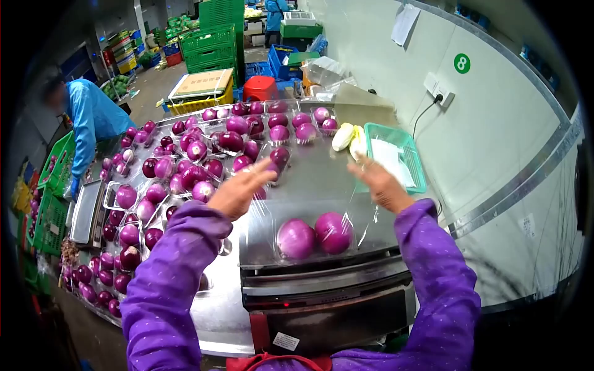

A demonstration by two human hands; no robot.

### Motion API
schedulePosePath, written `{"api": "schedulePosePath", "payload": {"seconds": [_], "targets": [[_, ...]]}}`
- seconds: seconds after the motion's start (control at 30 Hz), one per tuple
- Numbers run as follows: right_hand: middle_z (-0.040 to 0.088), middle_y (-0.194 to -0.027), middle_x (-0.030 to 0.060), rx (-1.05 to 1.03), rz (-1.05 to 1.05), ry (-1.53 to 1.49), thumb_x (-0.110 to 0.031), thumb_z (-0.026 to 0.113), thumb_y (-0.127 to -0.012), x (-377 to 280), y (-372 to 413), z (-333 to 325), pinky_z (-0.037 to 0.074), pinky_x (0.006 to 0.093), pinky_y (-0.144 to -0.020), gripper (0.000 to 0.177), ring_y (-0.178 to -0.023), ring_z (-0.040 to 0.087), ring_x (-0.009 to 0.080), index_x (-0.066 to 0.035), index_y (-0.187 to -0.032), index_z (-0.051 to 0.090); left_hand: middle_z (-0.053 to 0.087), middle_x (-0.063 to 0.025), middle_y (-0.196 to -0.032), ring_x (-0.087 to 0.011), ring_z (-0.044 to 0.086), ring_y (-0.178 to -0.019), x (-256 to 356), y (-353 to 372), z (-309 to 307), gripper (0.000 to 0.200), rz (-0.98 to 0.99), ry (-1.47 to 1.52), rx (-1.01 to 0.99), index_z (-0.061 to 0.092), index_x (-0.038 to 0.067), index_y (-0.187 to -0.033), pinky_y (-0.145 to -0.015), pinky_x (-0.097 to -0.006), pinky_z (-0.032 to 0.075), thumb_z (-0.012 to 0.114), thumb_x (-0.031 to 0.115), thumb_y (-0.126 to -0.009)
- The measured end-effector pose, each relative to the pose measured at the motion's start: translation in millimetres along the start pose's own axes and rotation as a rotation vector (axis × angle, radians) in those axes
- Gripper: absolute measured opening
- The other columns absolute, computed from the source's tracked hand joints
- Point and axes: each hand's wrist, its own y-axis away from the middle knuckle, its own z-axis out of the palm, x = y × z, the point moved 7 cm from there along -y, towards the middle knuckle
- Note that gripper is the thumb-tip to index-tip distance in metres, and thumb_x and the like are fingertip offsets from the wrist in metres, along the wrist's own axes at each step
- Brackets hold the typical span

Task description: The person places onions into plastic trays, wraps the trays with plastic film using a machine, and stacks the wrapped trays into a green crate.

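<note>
Two purple onions point(315, 235) sit side by side in a clear plastic tray on the steel surface point(303, 185) close to my body, with clear film about them. My left hand point(242, 188) is above the surface, left of and beyond this tray, near other packed onions; its fingers are stretched out and it holds nothing. On the right, my right hand point(379, 183) hovers beside the green basket point(422, 176), fingers apart and nothing in them. A pale vegetable point(343, 137) lies just beyond it.
Many onions point(197, 150) in clear trays cover the left and far table. At the far left a person in blue point(93, 117) leans by a scale point(86, 211). A yellow crate point(204, 105) and a red stool point(260, 89) stand behind. A white wall point(495, 123) bounds the right.
</note>
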Motion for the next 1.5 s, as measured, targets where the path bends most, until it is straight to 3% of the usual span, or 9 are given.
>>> {"api": "schedulePosePath", "payload": {"seconds": [0.2, 0.37, 0.47, 0.6, 0.77, 0.97, 1.07, 1.37, 1.5], "targets": [[0.041, -0.134, 0.0149, -0.26, 0.092, -0.037, -0.007, 0.047, -0.081, 13, 43, 92, 0.032, 0.0404, -0.103, 0.049, -0.124, 0.039, 0.0309, -0.008, -0.13, 0.042, 0.03, -0.0198, -0.141, -0.0358, 0.032, -0.128, -44, 41, 113, 0.062, -0.233, 0.155, -0.345, 0.035, 0.01, -0.135, -0.104, -0.0411, 0.03, 0.06, 0.012, -0.078], [0.044, -0.133, 0.016, -0.193, 0.564, -0.564, -0.023, 0.037, -0.094, -21, 90, 103, 0.029, 0.04, -0.103, 0.04, -0.125, 0.039, 0.0271, -0.002, -0.128, 0.044, 0.031, -0.0207, -0.14, -0.0361, 0.025, -0.131, -19, 66, 138, 0.044, -0.304, 0.383, -0.23, 0.043, 0.005, -0.129, -0.105, -0.043, 0.023, 0.033, 0.031, -0.095], [0.05, -0.125, 0.0133, -0.144, 1.145, -1.501, -0.033, 0.03, -0.098, -56, 110, 88, 0.035, 0.0357, -0.099, 0.047, -0.116, 0.046, 0.0222, 0.002, -0.126, 0.044, 0.043, -0.0172, -0.131, -0.0322, 0.038, -0.123, 13, 87, 124, 0.046, -0.73, 0.953, -0.129, 0.047, 0.003, -0.124, -0.101, -0.0415, 0.031, 0.031, 0.036, -0.096], [0.056, -0.113, 0.0112, -0.024, 1.315, -1.976, -0.041, 0.026, -0.097, -68, 131, 89, 0.043, 0.0304, -0.087, 0.055, -0.094, 0.055, 0.0176, 0.004, -0.123, 0.045, 0.056, -0.0109, -0.114, -0.0247, 0.056, -0.102, 56, 97, 102, 0.045, -1.299, 1.607, -0.155, 0.052, 0.004, -0.114, -0.089, -0.0373, 0.045, 0.034, 0.041, -0.096], [0.052, -0.117, 0.015, -0.351, 1.348, -2.146, -0.049, 0.026, -0.095, -145, 144, 15, 0.041, 0.0378, -0.095, 0.065, -0.104, 0.053, 0.0234, 0.005, -0.131, 0.033, 0.056, -0.0132, -0.116, -0.0267, 0.056, -0.101, 112, 150, 65, 0.062, -1.336, 1.804, -0.495, 0.048, 0.004, -0.121, -0.09, -0.0405, 0.044, 0.029, 0.055, -0.092], [0.051, -0.122, 0.0181, -0.312, 1.603, -2.357, -0.043, 0.031, -0.096, -239, 265, 47, 0.041, 0.0457, -0.095, 0.06, -0.111, 0.052, 0.0285, 0.005, -0.129, 0.037, 0.057, -0.0124, -0.114, -0.0275, 0.057, -0.102, 186, 291, 134, 0.057, -1.561, 2.051, -0.351, 0.047, 0.008, -0.122, -0.089, -0.0448, 0.045, 0.028, 0.052, -0.093], [0.055, -0.118, 0.0166, -0.201, 1.292, -2.769, -0.042, 0.032, -0.096, -259, 264, 66, 0.042, 0.047, -0.094, 0.057, -0.106, 0.054, 0.0296, 0.005, -0.125, 0.042, 0.056, -0.0136, -0.116, -0.0268, 0.057, -0.099, 196, 295, 128, 0.055, -1.571, 1.833, -0.363, 0.046, 0.005, -0.122, -0.087, -0.0449, 0.046, 0.028, 0.049, -0.094], [0.058, -0.11, 0.0103, 0.275, 1.567, -2.249, -0.04, 0.044, -0.092, -272, 296, 59, 0.045, 0.0391, -0.089, 0.044, -0.103, 0.057, 0.0229, -0.001, -0.111, 0.053, 0.058, -0.0079, -0.091, -0.0199, 0.056, -0.083, 193, 310, 110, 0.052, -1.433, 1.667, -0.109, 0.054, 0.006, -0.101, -0.073, -0.0358, 0.045, 0.034, 0.053, -0.091], [0.054, -0.071, -0.0044, 0.493, 1.466, -1.157, -0.023, 0.052, -0.091, -269, 297, 74, 0.035, 0.0212, -0.053, 0.018, -0.06, 0.047, 0.0068, -0.005, -0.088, 0.057, 0.041, 0.0037, -0.06, -0.0062, 0.035, -0.043, 173, 314, 131, 0.027, -1.397, 1.402, 0.157, 0.049, 0.012, -0.082, -0.039, -0.0224, 0.029, 0.049, 0.037, -0.092]]}}
